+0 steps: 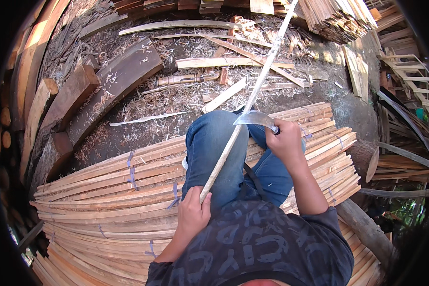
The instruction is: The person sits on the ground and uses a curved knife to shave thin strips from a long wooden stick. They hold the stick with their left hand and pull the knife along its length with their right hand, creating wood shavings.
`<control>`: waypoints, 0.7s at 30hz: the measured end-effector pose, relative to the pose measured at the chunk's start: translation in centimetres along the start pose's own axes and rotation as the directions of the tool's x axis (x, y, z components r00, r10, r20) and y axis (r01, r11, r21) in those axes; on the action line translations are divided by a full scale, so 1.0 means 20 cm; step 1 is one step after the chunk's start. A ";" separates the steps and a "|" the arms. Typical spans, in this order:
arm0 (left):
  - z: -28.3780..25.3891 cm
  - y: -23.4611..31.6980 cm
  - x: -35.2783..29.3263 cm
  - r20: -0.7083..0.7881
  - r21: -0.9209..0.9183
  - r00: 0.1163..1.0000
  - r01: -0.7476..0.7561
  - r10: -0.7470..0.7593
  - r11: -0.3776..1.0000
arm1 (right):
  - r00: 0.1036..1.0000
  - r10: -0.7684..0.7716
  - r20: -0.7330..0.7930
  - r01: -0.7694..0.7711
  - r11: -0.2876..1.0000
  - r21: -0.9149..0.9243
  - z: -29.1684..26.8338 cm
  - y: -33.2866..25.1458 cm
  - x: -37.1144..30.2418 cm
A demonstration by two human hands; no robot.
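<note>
My left hand (193,210) is closed round the near end of a long, thin, pale wooden pole (265,71). The pole slants up over my thigh in blue jeans and runs off past the top of the view. My right hand (286,139) grips the dark handle of a sickle with a short, curved, shiny blade (255,118). That blade lies across the pole just beyond my knee, its tip pointing left. Whether the edge touches the wood, I cannot tell.
Bundles of thin wooden strips (105,190), tied with purple string, spread under and around me. Thick beams (117,88) lie at the left. Ahead, shavings and loose sticks (226,95) cover the ground. A strip stack (336,21) stands far right; a log (367,229) lies nearer.
</note>
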State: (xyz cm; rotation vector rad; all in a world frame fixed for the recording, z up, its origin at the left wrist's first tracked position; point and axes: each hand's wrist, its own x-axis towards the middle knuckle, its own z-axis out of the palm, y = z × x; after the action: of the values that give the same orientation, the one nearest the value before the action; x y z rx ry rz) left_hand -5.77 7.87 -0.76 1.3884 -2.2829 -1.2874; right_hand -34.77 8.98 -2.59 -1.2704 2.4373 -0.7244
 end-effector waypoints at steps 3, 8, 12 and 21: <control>0.03 -0.01 -0.01 -0.010 -0.010 1.000 -0.029 0.029 1.000 | 0.995 -0.091 0.028 0.095 0.951 -0.295 -0.01 -0.01 0.11; 0.05 0.01 -0.01 0.058 -0.045 0.998 0.015 -0.012 0.999 | 0.903 0.222 -0.368 -0.310 0.929 -0.200 -0.30 0.42 0.62; 0.05 -0.02 -0.02 0.019 -0.049 1.000 0.013 -0.012 0.999 | 0.946 0.074 -0.316 -0.117 0.986 -0.120 -0.33 0.19 0.45; 0.10 -0.01 -0.02 0.019 -0.056 1.000 -0.007 0.008 0.998 | 0.950 0.177 -0.257 -0.259 0.907 -0.332 -0.27 0.32 0.78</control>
State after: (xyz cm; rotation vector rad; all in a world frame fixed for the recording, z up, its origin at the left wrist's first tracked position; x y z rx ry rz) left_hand -6.45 9.40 -2.14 1.3542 -2.2435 -1.3570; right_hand -50.42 0.86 -2.14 -1.0475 2.9430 -0.3804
